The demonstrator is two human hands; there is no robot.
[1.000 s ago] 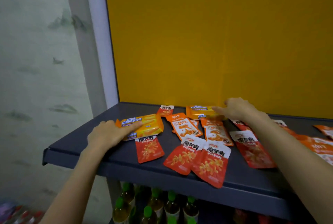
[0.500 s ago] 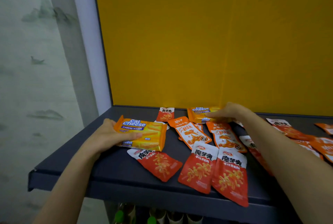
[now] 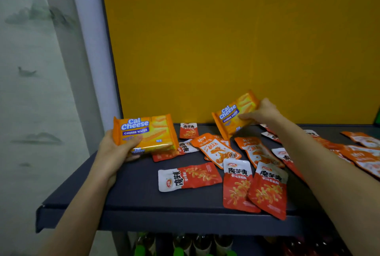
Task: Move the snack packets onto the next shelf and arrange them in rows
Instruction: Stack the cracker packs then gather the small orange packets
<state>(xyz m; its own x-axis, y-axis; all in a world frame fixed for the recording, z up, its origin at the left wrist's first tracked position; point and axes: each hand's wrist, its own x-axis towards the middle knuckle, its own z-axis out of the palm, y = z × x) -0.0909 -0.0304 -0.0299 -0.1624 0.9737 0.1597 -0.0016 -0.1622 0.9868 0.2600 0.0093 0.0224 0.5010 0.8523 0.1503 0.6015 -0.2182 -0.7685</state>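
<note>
On my feed, the left hand (image 3: 115, 151) grips one cheese wafer pack (image 3: 152, 132) by its left end, thumb curled over the front and fingers behind. The pack is tilted up at the left side of the dark shelf (image 3: 133, 192). I cannot tell whether its lower edge touches the packet beneath it.

The right hand (image 3: 265, 111) pinches a second wafer pack (image 3: 232, 115) at its right end, fingers closed on the wrapper. This pack is raised and slanted, close to the yellow back panel (image 3: 226, 50).

Between the hands, loose on the shelf:
- one red packet (image 3: 189, 176) lying sideways near the front;
- two red packets (image 3: 237, 187) side by side, overlapping, at the front edge;
- orange packets (image 3: 216, 149) behind them, unaligned.

More packets lie under and beyond the right forearm. Bottles (image 3: 185, 243) stand on the level below.
</note>
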